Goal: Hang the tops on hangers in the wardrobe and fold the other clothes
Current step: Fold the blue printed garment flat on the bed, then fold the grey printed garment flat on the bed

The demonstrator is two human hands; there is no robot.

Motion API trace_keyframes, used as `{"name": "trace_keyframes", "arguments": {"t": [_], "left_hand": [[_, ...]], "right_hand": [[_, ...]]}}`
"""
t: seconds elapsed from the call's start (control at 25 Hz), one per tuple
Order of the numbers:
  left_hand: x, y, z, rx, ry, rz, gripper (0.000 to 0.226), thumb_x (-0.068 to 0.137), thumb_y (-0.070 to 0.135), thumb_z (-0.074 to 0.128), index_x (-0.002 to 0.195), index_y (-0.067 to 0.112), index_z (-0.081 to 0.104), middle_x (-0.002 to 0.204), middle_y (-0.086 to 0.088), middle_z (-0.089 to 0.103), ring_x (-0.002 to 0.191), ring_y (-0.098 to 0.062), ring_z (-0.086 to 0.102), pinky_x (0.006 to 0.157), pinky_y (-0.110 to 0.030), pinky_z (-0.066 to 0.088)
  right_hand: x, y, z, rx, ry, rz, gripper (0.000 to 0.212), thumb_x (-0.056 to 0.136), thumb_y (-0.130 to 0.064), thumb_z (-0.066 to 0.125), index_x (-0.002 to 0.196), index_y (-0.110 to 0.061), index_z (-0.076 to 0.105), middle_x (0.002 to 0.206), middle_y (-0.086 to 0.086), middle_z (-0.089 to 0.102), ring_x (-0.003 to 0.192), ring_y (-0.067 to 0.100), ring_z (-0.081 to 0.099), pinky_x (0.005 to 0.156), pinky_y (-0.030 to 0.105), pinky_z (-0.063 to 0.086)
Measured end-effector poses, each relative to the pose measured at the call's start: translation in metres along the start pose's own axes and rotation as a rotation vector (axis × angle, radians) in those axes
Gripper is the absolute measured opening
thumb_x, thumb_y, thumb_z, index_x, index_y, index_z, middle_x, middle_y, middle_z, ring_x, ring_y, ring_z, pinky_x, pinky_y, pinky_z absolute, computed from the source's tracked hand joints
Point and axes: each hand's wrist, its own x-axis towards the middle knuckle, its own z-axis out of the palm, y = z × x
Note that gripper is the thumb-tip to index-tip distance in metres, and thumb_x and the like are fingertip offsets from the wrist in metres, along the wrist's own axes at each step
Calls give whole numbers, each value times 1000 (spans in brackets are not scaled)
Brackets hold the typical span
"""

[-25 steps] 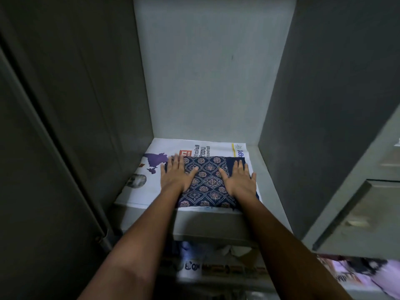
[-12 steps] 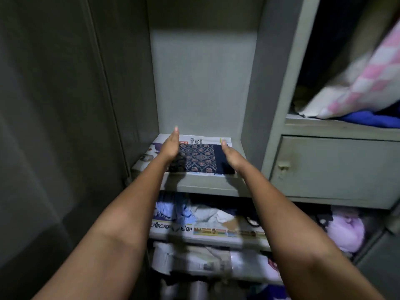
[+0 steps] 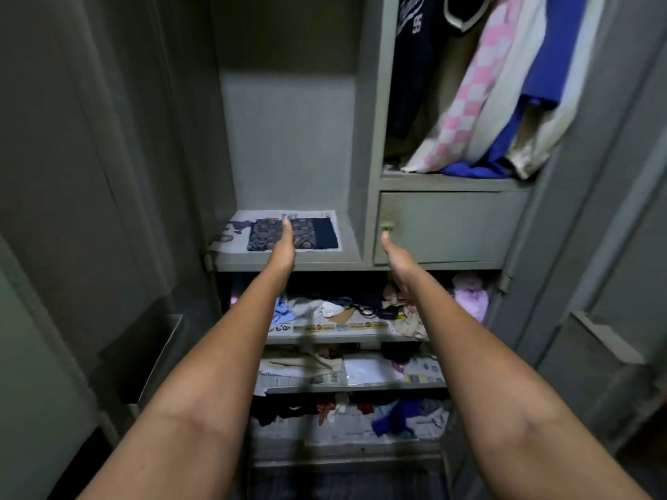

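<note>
Both flat hands, left (image 3: 283, 243) and right (image 3: 395, 256), have been lifted off the folded cloth (image 3: 292, 234), fingers straight, nothing held; it is left near the shelf's (image 3: 288, 263) front edge, placement apparently finished.

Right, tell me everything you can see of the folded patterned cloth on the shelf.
The folded dark blue cloth with pale medallion print lies flat as a neat rectangle; its right end is plain navy. It looks like thin woven fabric. It rests on a sheet of printed newspaper lining the grey metal wardrobe shelf. The left hand, fingers straight, overlaps its middle in this view; whether it touches is unclear.
</note>
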Motion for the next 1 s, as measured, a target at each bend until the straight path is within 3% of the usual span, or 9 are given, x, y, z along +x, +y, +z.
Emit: {"name": "trace_keyframes", "arguments": {"t": [0.2, 0.32, 0.4, 0.52, 0.68, 0.84, 1.0], "left_hand": [[-47, 25, 56, -107, -240, 112, 69, 99, 57, 18, 151, 12, 25, 157, -3, 23, 145, -19, 21, 118, -42, 13], [-79, 25, 98, -79, -425, 100, 67, 99, 55, 17, 150, 11, 26, 157, -3, 24, 145, -18, 19, 119, -40, 12], [-109, 30, 127, -89, -549, 97, 66, 100, 51, 17, 150, 8, 25, 157, -5, 23, 145, -17, 20, 118, -37, 11], [-162, 38, 169, -118, -741, 72, 65, 100, 52, 16, 151, 11, 22, 158, -4, 21, 145, -17, 19, 116, -36, 12], [-255, 43, 217, -83, -1054, 48, 68, 98, 57, 14, 151, 15, 20, 159, -3, 18, 146, -22, 16, 117, -41, 12], [-346, 48, 249, -94, -1286, 96, 57, 101, 49, 15, 137, 15, 43, 150, 8, 27, 125, -7, 51, 101, -26, 40], [-390, 47, 288, -77, -1400, 130, 71, 97, 60, 14, 152, 16, 20, 159, -4, 17, 146, -23, 16, 117, -43, 14]], "right_hand": [[-68, -1, -60, 97, 158, -36, 70, 99, -57, 24, 152, -12, 18, 157, 2, 20, 146, 22, 14, 117, 39, 13], [-126, 15, -101, 167, 306, -59, 66, 100, -53, 29, 147, -8, 31, 144, -5, 37, 141, 14, 24, 115, 31, 16], [-178, 17, -122, 155, 433, -36, 63, 100, -52, 30, 145, -8, 35, 137, -7, 40, 136, 11, 30, 112, 28, 19], [-258, 29, -161, 171, 724, -12, 79, 85, -67, 42, 139, -11, 46, 146, 3, 45, 134, 21, 41, 115, 39, 27], [-388, 31, -190, 176, 1013, 67, 56, 99, -48, 38, 138, -8, 46, 136, 4, 49, 128, 22, 44, 103, 36, 40], [-499, 48, -227, 131, 1243, 139, 70, 97, -55, 35, 147, -6, 32, 152, 13, 32, 140, 31, 30, 114, 44, 25], [-556, 63, -252, 199, 1345, 145, 78, 92, -63, 40, 150, -14, 26, 156, 8, 25, 143, 30, 24, 116, 47, 21]]}}
